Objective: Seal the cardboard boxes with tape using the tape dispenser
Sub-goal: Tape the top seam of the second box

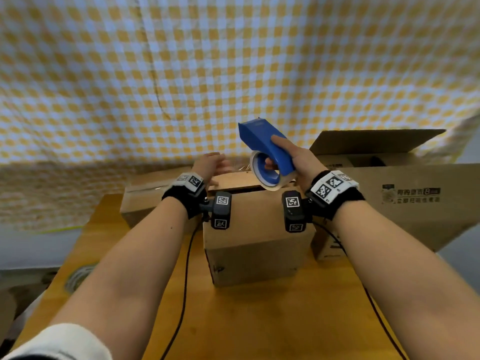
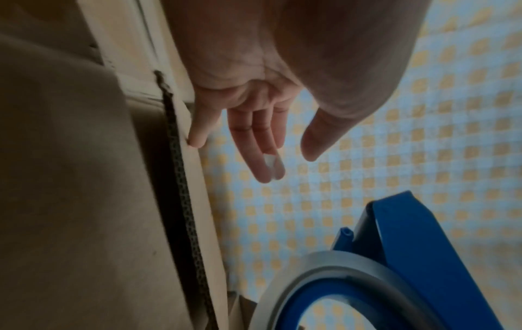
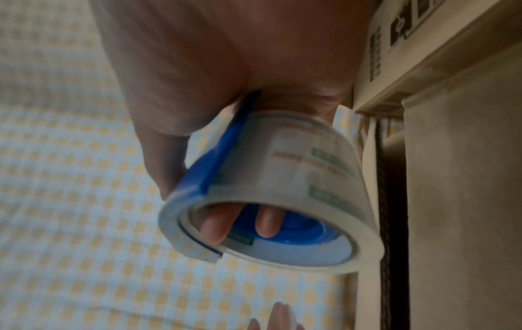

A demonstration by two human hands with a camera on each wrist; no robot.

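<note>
A blue tape dispenser (image 1: 267, 146) with a roll of clear tape (image 1: 265, 178) hangs in the air above a small cardboard box (image 1: 257, 235) on the wooden table (image 1: 259, 320). My right hand (image 1: 291, 157) grips the tape dispenser (image 3: 214, 165), fingers curled through the tape roll (image 3: 296, 178). My left hand (image 1: 210, 165) hovers over the box top at its far left, fingers straight and spread. In the left wrist view the left hand (image 2: 254, 138) holds nothing, its little finger touching the box flap edge (image 2: 197, 189), with the tape dispenser (image 2: 409, 256) nearby.
Another cardboard box (image 1: 148, 196) lies behind on the left. A large open box (image 1: 389, 193) with printed text stands at the right. A yellow checked cloth (image 1: 233, 74) hangs behind. Black cables (image 1: 184, 294) run across the table.
</note>
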